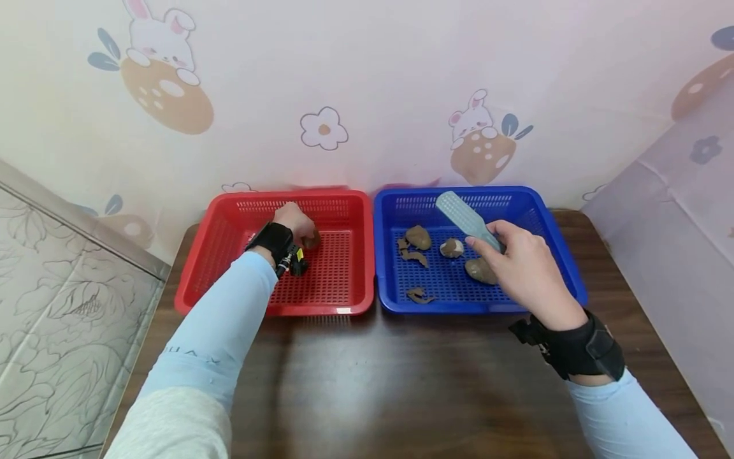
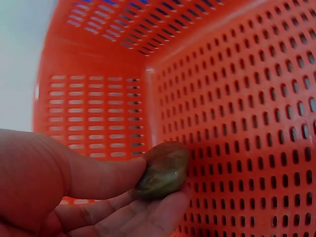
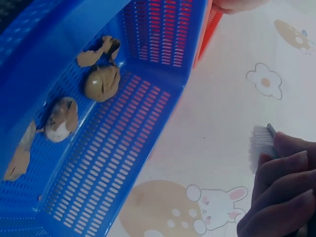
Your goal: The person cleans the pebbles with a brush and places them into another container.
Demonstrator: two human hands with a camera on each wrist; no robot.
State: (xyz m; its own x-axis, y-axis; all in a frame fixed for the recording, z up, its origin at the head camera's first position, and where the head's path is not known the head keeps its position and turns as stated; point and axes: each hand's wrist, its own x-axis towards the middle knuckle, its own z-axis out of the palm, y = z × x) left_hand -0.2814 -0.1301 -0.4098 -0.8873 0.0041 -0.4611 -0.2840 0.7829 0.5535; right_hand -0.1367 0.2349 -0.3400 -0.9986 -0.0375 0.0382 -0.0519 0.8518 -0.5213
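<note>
My left hand [image 1: 295,221] is inside the red basket [image 1: 195,280], pinching a brownish-green clam [image 2: 166,170] between thumb and fingers near the basket floor. My right hand [image 1: 527,264] grips a pale blue brush [image 1: 461,213] above the blue basket [image 1: 459,305]. White bristles show on the brush [image 3: 261,148] in the right wrist view. Below it in the blue basket lie a mud-coated clam [image 1: 418,237], a partly white one [image 1: 452,248] and another muddy one [image 1: 480,271], partly behind my right hand. Flakes of brown mud [image 1: 414,256] are scattered at the left of that basket.
Both baskets stand side by side on a dark wooden table [image 1: 355,382], close to a wall [image 1: 390,95] with a printed rabbit pattern. Another bit of mud [image 1: 420,295] lies near the blue basket's front wall. Patterned panels [image 1: 80,319] stand at the left.
</note>
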